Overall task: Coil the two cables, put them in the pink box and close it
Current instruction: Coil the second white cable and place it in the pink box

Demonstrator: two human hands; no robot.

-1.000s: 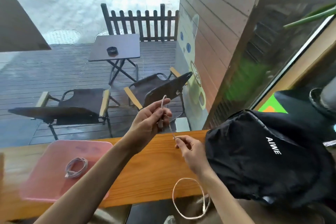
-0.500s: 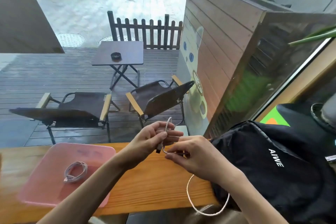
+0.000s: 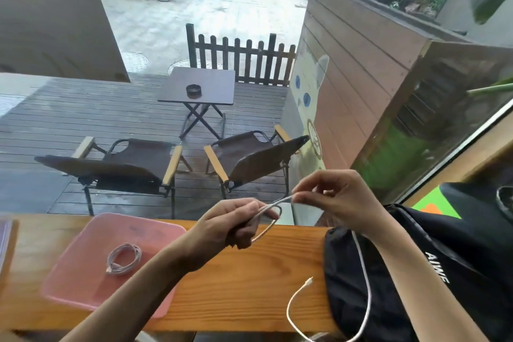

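A white cable [image 3: 366, 277] runs between both hands above the wooden counter. My left hand [image 3: 236, 223] grips a small loop of it in a closed fist. Up and to the right, my right hand [image 3: 337, 198] pinches the strand between thumb and forefinger. The rest of the cable hangs below my right wrist in a long curve, and its free plug end [image 3: 308, 281] points up over the counter. The shallow pink box [image 3: 69, 277] lies open at the counter's left. A second cable [image 3: 124, 258], coiled, rests inside it.
A black backpack [image 3: 449, 266] with white lettering fills the counter's right end under my right forearm. The wooden counter [image 3: 244, 280] meets a window; chairs and a small table stand on the deck outside. A flat object [image 3: 4, 241], possibly the lid, shows at the far left edge.
My hands met at the cable, then my right hand drew up and to the right, pulling out a strand and leaving a loop in my left fist. The hanging tail swung.
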